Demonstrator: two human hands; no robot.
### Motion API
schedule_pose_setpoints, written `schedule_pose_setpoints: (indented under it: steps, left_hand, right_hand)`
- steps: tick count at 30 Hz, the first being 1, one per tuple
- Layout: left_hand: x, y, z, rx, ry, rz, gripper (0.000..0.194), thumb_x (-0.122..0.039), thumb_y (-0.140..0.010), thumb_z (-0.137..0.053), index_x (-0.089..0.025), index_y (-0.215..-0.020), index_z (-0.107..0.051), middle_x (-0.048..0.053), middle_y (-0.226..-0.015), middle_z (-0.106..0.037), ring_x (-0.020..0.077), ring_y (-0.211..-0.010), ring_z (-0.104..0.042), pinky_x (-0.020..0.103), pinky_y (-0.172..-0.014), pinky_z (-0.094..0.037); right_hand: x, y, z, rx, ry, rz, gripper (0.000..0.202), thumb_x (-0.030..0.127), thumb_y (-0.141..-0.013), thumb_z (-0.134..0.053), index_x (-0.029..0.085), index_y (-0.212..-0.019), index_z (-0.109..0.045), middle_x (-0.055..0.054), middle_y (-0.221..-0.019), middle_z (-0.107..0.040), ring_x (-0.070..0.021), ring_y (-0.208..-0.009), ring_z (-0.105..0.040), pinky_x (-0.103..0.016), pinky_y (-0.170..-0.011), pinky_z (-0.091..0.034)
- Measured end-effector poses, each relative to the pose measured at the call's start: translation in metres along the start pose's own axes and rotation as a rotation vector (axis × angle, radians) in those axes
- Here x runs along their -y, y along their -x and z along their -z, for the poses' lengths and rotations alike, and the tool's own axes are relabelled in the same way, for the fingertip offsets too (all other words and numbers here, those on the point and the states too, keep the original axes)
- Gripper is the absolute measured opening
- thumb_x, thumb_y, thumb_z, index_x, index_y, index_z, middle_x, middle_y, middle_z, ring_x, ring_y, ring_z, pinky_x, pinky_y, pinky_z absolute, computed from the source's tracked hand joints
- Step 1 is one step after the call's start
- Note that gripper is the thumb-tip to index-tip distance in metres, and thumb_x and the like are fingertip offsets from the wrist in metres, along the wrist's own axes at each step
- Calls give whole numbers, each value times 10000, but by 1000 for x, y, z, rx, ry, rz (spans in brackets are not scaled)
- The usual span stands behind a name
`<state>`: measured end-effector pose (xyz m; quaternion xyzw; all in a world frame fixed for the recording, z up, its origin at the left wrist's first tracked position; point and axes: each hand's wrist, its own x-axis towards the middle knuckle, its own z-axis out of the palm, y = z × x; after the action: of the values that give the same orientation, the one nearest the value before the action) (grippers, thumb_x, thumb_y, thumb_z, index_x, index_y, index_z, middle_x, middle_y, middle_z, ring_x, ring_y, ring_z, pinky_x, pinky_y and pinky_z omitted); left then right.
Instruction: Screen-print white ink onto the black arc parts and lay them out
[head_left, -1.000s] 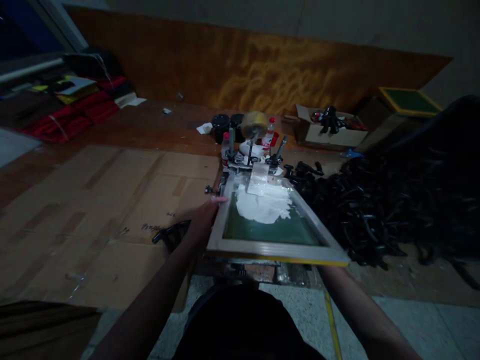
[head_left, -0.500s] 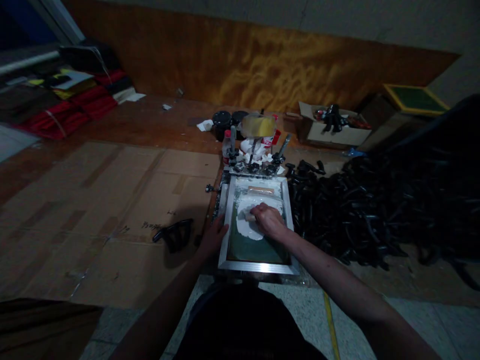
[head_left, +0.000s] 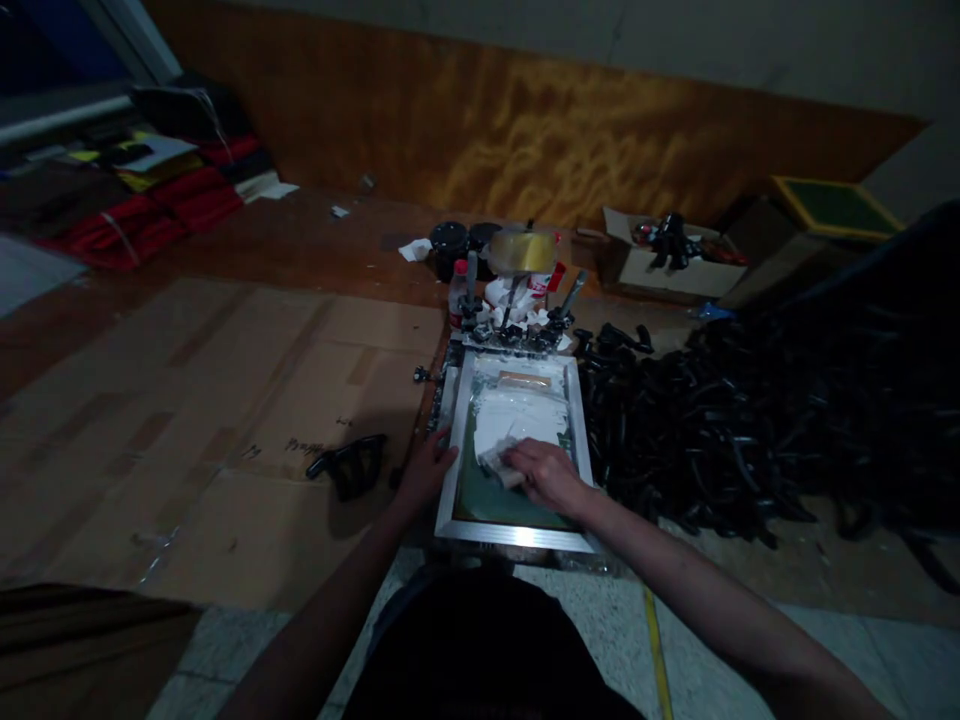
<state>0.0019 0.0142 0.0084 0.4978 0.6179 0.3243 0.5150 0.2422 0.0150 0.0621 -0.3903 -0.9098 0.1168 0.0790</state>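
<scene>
An aluminium-edged screen-printing frame [head_left: 517, 535] lies flat in front of me, with white ink [head_left: 517, 415] spread over the upper part of its green mesh [head_left: 495, 505]. My right hand [head_left: 547, 472] is closed on a pale, cloth-like wad [head_left: 501, 462], pressed to the mesh at the lower edge of the ink; blur hides its exact kind. At the frame's left side rests my left hand [head_left: 429, 470], fingers apart, thumb against the metal rim. A wood-handled squeegee [head_left: 525, 381] lies inside the frame at its far end.
Black clamps [head_left: 510, 335] hold the frame's far end. Behind stand a red-capped bottle [head_left: 458, 290] and dark tubs [head_left: 448, 245]. A heap of black curved parts [head_left: 697, 430] lies right; several more [head_left: 351, 465] lie on the cardboard sheet [head_left: 225, 400] at left. An open carton [head_left: 667, 270] sits back right.
My right hand has drawn the pale wad toward me, down the mesh, and the ink's lower edge looks wiped back. My left hand has stayed at the frame's left side.
</scene>
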Motion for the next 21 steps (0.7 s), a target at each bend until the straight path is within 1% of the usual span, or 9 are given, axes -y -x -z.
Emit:
schedule_pose_setpoints:
  steps: [2, 4, 7, 10, 12, 15, 17, 19, 21]
  left_hand:
    - [-4, 1, 3, 29, 20, 17, 649, -438, -824, -575, -113, -1378, -486, 107, -931, -719, 230, -803, -672, 345, -722, -526]
    - [-13, 3, 9, 79, 55, 48, 727, -459, -805, -600, -122, -1425, -427, 82, -866, -711, 222, -748, -663, 335, -672, -521]
    - [-41, 9, 19, 93, 110, 39, 700, -469, -805, -606, -162, -1413, -445, 61, -892, -706, 205, -763, -653, 306, -652, -515]
    - [-79, 13, 27, 13, 116, -19, 484, -536, -864, -503, -193, -1182, -626, 39, -885, -691, 175, -729, -626, 264, -597, -488]
    - [-106, 11, 30, -69, 134, -90, 474, -574, -904, -409, -196, -1024, -668, 33, -854, -681, 161, -716, -616, 246, -581, -474]
    - [-145, 0, 31, -148, 275, -241, 439, -553, -911, -416, -197, -1012, -653, 35, -921, -688, 149, -777, -635, 228, -621, -484]
    - [-163, -6, 29, -129, 397, -300, 399, -510, -874, -495, -185, -1061, -633, 40, -943, -690, 150, -784, -647, 224, -620, -489]
    - [-167, -7, 23, -132, 497, -303, 400, -475, -834, -547, -175, -1090, -615, 46, -924, -691, 150, -755, -650, 218, -584, -483]
    - [-153, -2, 9, -147, 551, -229, 400, -471, -815, -563, -177, -1083, -600, 52, -902, -694, 146, -711, -646, 211, -542, -471]
  right_hand:
    - [-3, -15, 12, -33, -26, -102, 302, 223, -893, -537, 186, -1172, -646, -90, -997, -685, -219, -949, -596, -307, -804, -448]
    - [-12, -39, 32, -91, -19, -237, 432, 297, -921, -549, 229, -1348, -550, -86, -1097, -681, -227, -998, -607, -305, -809, -460]
    - [-43, -61, 68, -202, 26, -411, 585, 427, -910, -584, 281, -1457, -437, -85, -1139, -669, -243, -978, -625, -318, -781, -484]
    - [-91, -42, 94, -491, -38, -530, 519, 458, -921, -536, 227, -1386, -525, -96, -1116, -676, -235, -952, -629, -342, -825, -493]
    - [-119, -15, 96, -658, -131, -669, 442, 442, -945, -456, 168, -1252, -619, -106, -1053, -696, -239, -937, -632, -371, -853, -492]
    - [-129, 17, 68, -556, -249, -856, 402, 465, -937, -431, 175, -1024, -697, -88, -912, -715, -242, -851, -646, -379, -796, -511]
    - [-109, 22, 37, -399, -291, -799, 355, 478, -908, -505, 188, -923, -708, -74, -890, -717, -224, -838, -653, -342, -789, -511]
    - [-78, 15, 6, -154, -244, -651, 332, 473, -896, -556, 176, -922, -703, -99, -987, -706, -226, -949, -640, -331, -870, -480]
    - [-46, 2, -14, -21, -120, -576, 281, 401, -882, -609, 152, -986, -684, -137, -1120, -667, -251, -1086, -590, -349, -956, -429]
